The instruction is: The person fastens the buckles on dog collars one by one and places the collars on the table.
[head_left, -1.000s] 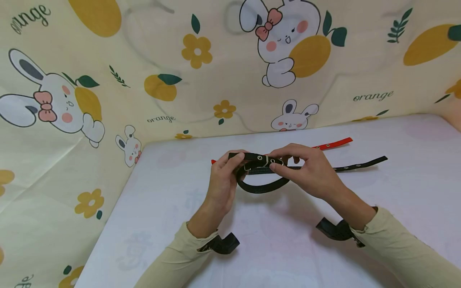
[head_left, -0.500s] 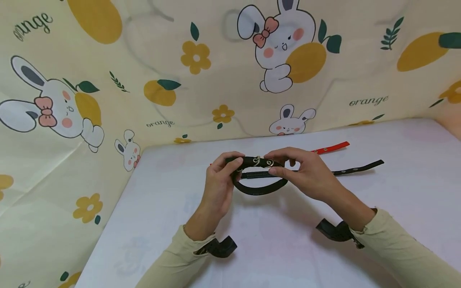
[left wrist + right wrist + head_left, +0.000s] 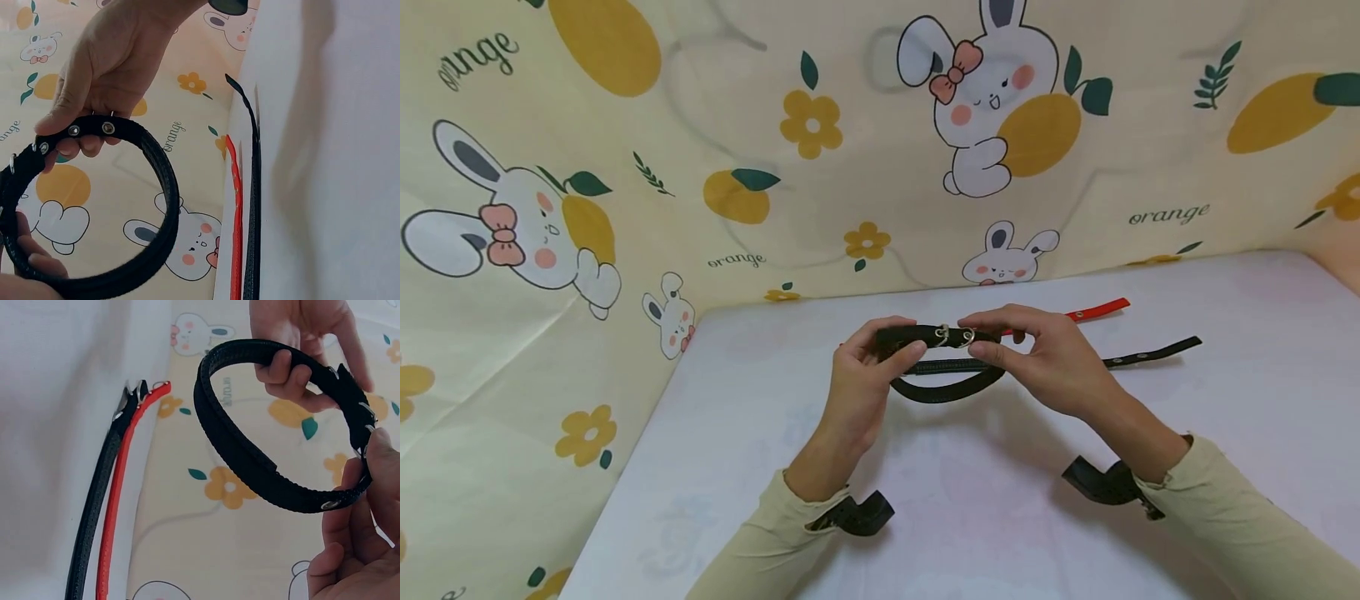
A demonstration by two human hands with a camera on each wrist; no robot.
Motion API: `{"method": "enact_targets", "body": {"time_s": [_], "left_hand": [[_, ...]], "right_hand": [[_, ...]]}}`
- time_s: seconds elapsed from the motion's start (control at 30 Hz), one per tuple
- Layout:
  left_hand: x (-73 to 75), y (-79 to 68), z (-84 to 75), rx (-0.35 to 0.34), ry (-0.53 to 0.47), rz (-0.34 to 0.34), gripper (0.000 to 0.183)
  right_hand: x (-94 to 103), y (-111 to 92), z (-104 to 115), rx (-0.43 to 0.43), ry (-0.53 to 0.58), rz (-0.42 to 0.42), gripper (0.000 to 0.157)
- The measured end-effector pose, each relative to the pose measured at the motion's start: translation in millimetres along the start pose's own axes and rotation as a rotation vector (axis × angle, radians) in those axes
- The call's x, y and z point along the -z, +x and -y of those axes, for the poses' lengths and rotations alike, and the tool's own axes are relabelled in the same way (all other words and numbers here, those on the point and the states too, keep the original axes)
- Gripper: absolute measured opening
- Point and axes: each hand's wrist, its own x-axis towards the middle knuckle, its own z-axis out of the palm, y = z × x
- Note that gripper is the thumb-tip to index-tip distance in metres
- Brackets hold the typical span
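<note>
A black dog collar (image 3: 946, 392), joined into a loop, is held above the table between both hands. My left hand (image 3: 867, 379) grips its left side, thumb in front and fingers behind. My right hand (image 3: 1054, 360) pinches the band at the right, by a metal D-ring (image 3: 967, 337). The buckle (image 3: 942, 336) sits on the top stretch between the hands. In the left wrist view, metal eyelets (image 3: 108, 127) show along the strap by the right hand's fingers. The right wrist view shows the loop (image 3: 219, 434) spread wide, with its inner lining visible.
Behind the held loop, a second black collar (image 3: 1150, 353) lies stretched out on the white table (image 3: 737, 467). A red collar (image 3: 1101, 311) lies beyond it, closer to the printed backdrop (image 3: 820, 192). Black wrist mounts (image 3: 861, 515) stick out below the sleeves.
The loop has been turned, bringing the buckle and D-ring round to the top stretch between the hands. My left thumb has shifted right along the band. Both hands keep hold of the collar.
</note>
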Motion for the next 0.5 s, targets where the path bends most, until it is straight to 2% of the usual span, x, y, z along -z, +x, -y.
{"method": "enact_targets", "body": {"time_s": [0.13, 0.33, 0.5], "left_hand": [[1.2, -0.4, 1.2, 0.021, 0.071, 0.022, 0.037], [-0.8, 1.0, 1.6, 0.079, 0.133, -0.02, 0.032], [-1.6, 2.3, -1.1, 0.119, 0.138, -0.055, 0.031]], "right_hand": [[2.8, 0.3, 0.3, -0.002, -0.019, -0.012, 0.026], [6.0, 0.1, 1.2, -0.07, -0.022, -0.004, 0.027], [7.8, 2.4, 1.4, -0.13, -0.019, 0.04, 0.027]]}}
